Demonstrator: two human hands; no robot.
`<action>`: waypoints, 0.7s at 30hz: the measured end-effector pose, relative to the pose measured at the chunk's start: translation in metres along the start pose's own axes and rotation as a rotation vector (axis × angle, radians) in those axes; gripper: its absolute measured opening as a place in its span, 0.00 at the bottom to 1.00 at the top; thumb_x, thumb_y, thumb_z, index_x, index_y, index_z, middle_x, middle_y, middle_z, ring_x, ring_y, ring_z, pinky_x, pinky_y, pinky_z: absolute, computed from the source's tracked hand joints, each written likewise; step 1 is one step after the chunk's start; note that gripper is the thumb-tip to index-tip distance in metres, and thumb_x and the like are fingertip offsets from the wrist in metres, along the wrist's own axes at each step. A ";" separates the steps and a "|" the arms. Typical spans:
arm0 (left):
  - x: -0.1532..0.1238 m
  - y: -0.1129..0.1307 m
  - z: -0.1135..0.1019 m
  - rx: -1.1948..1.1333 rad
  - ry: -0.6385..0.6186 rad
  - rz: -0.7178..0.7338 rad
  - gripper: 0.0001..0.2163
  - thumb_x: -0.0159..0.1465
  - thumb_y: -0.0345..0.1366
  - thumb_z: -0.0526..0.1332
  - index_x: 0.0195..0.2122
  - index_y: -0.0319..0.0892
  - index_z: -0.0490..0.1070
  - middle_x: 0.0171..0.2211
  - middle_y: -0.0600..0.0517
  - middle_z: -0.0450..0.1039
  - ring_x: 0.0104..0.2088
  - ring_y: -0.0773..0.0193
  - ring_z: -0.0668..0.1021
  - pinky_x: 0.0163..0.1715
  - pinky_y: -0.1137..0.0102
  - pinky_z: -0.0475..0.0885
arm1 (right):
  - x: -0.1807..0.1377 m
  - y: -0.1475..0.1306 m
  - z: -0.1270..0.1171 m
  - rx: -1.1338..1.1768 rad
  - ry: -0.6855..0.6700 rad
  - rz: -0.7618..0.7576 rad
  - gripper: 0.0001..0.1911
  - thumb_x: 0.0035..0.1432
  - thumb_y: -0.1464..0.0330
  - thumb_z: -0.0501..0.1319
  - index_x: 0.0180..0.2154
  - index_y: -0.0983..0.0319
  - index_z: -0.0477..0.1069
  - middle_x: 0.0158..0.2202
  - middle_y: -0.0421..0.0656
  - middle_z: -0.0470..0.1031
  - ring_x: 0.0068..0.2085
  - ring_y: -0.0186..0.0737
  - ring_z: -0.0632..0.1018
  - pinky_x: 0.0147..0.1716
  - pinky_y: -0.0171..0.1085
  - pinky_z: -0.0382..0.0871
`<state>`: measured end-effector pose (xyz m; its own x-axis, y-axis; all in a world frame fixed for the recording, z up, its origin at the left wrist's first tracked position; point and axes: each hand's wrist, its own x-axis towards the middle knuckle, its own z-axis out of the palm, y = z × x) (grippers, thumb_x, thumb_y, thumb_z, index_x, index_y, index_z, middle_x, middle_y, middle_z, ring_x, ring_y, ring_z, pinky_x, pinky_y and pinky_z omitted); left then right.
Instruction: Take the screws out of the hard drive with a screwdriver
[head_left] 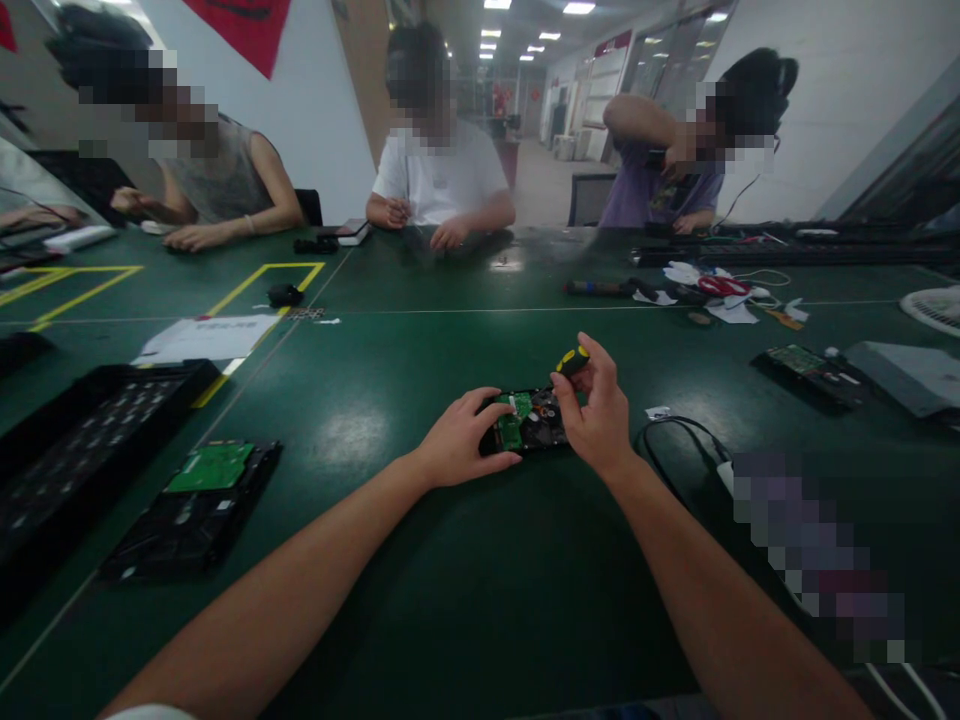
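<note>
Now left hand (461,440) loose around hard drive (534,420), right hand (600,415) tight around screwdriver (574,361).

Overhead ceiling lights (525,30) at far end, moderately bright. Soft glare patches on green bench (345,435) mid-left and near far edge. Shadows faint. Wide-angle bending toward frame edges. Far background hazy, slight overall softness; faces pixelated.

Screwdriver (573,361) yellow-black; circuit board (512,425) green; table (420,560) dark green.
</note>
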<state>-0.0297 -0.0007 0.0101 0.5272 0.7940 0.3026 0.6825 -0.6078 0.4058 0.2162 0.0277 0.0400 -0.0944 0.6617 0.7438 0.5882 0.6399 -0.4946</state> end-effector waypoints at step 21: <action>0.000 -0.002 0.001 0.008 -0.006 0.009 0.35 0.63 0.60 0.65 0.66 0.47 0.66 0.68 0.37 0.61 0.66 0.39 0.69 0.62 0.42 0.69 | 0.001 0.000 0.002 -0.044 -0.012 -0.003 0.33 0.71 0.59 0.60 0.72 0.52 0.54 0.61 0.50 0.74 0.42 0.47 0.82 0.46 0.52 0.82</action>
<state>-0.0309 0.0003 0.0084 0.5364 0.7883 0.3014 0.6816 -0.6153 0.3961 0.2152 0.0294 0.0400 -0.1058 0.6648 0.7395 0.6223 0.6243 -0.4722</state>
